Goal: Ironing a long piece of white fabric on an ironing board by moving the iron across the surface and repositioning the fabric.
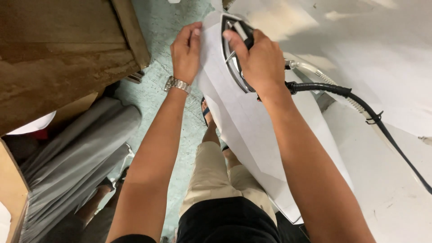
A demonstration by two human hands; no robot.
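My right hand (258, 60) grips the black handle of a steam iron (234, 67), whose metal soleplate presses on a strip of white fabric (243, 121) draped over the edge of a padded white board (382, 148). My left hand (185, 51), with a metal watch at the wrist, lies flat on the left edge of that white fabric, just beside the iron's tip. A black cable and a pale hose (342, 92) run from the iron's rear across the board to the right.
A wooden table (58, 49) stands at upper left. Rolls of grey fabric (76, 157) lean below it. The green floor (162, 27) shows between them. My legs in beige trousers and sandalled feet (211, 166) stand beneath.
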